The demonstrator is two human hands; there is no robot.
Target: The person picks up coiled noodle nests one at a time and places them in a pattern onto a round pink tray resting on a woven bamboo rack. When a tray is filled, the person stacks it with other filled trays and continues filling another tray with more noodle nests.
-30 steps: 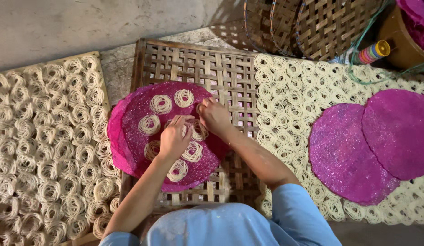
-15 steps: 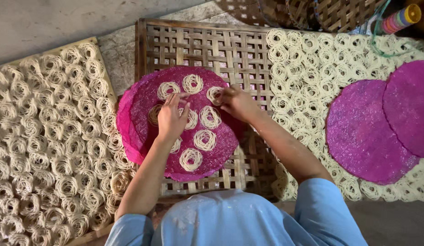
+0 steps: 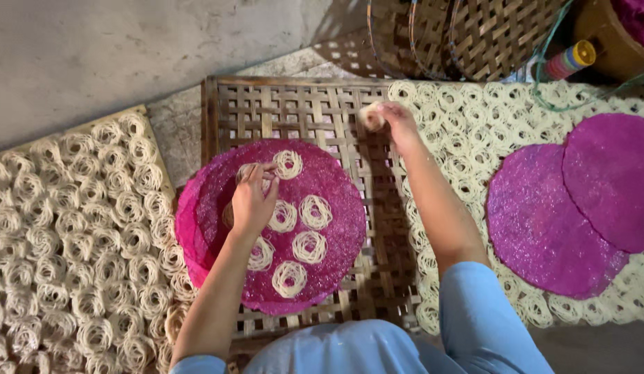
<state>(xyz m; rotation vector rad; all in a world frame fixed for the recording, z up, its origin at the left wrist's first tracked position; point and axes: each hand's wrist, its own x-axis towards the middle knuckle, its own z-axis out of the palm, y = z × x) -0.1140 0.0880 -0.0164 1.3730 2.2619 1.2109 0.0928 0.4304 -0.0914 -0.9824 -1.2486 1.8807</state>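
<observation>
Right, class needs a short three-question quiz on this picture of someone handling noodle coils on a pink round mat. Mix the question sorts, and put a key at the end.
1. True or false: the left hand rests on the pink round mat.
2. What does the right hand hold? A) a noodle coil B) a bottle C) nothing
3. Fill in: the pink round mat lies on a woven ______ tray.

Key
1. True; it touches the noodle coils there.
2. A; one noodle coil, lifted above the tray, near the sheet of coils at the right.
3. Bamboo, by the look of its slats.
</observation>
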